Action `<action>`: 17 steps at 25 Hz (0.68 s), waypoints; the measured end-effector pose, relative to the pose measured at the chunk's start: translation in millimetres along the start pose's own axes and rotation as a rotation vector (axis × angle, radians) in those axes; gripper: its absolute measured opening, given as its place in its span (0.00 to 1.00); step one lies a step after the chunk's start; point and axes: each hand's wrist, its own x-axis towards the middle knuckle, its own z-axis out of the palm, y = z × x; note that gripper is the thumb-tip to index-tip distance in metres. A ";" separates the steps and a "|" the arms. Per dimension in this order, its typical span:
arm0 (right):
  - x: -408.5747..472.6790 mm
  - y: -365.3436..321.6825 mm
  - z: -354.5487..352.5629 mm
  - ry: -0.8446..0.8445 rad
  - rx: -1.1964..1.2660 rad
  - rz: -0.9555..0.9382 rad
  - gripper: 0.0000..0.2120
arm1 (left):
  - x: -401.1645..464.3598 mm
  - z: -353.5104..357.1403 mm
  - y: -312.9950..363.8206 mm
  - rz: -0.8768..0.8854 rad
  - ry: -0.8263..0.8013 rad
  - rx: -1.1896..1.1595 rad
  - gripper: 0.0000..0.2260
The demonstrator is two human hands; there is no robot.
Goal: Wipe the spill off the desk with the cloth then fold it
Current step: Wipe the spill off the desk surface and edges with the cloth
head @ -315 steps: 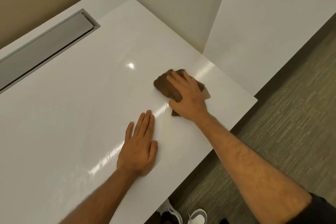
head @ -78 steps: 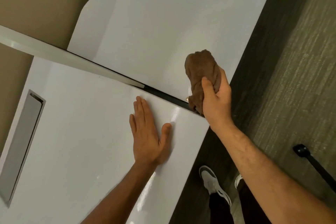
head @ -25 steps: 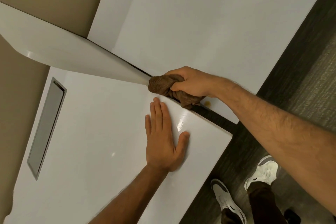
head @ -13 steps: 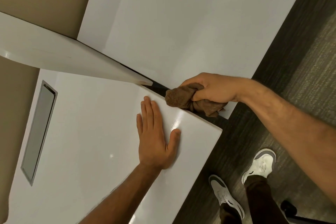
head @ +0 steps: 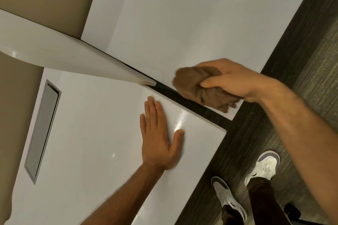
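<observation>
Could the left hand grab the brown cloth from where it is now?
Probably yes. The left hand lies flat on the desk, with nothing between it and the cloth, though the right hand already grips it.

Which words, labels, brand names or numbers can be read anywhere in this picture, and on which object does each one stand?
None: no readable text shows.
The desk, the divider panel, the brown cloth and the grey cable tray show no print.
The white shoes have dark marks, too small to read.
</observation>
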 end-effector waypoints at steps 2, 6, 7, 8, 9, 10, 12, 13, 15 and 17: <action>33.8 -10.6 33.7 -0.032 -0.095 -0.045 0.20 | -0.5 -0.5 0.7 0.001 0.000 0.000 0.40; 79.9 -13.3 79.7 -0.161 -0.335 -0.074 0.25 | 0.3 0.2 1.9 -0.002 -0.002 -0.017 0.40; 82.1 -13.5 79.8 -0.174 -0.331 -0.070 0.25 | 0.8 0.2 0.8 -0.005 0.002 -0.016 0.40; 81.1 -12.0 76.9 -0.185 -0.309 -0.062 0.25 | 1.3 0.6 0.2 -0.008 0.002 -0.016 0.40; 78.0 -9.8 73.4 -0.193 -0.281 -0.051 0.25 | 1.1 0.8 -0.7 -0.009 -0.001 -0.017 0.40; 74.1 -7.6 69.5 -0.199 -0.254 -0.038 0.25 | 0.3 0.9 -1.4 -0.009 -0.002 -0.016 0.39; 62.7 -3.1 62.0 -0.208 -0.226 -0.014 0.25 | -1.2 0.9 -2.2 -0.002 0.002 -0.012 0.38; 55.0 0.7 59.1 -0.209 -0.219 -0.007 0.25 | -0.9 0.4 -2.2 0.002 0.006 -0.010 0.38; 34.2 11.6 53.6 -0.188 -0.175 0.000 0.25 | -0.3 0.3 -1.9 0.006 0.008 -0.018 0.38; 10.3 21.3 49.5 -0.152 -0.124 0.000 0.27 | -0.4 0.0 -1.5 0.000 0.005 -0.020 0.39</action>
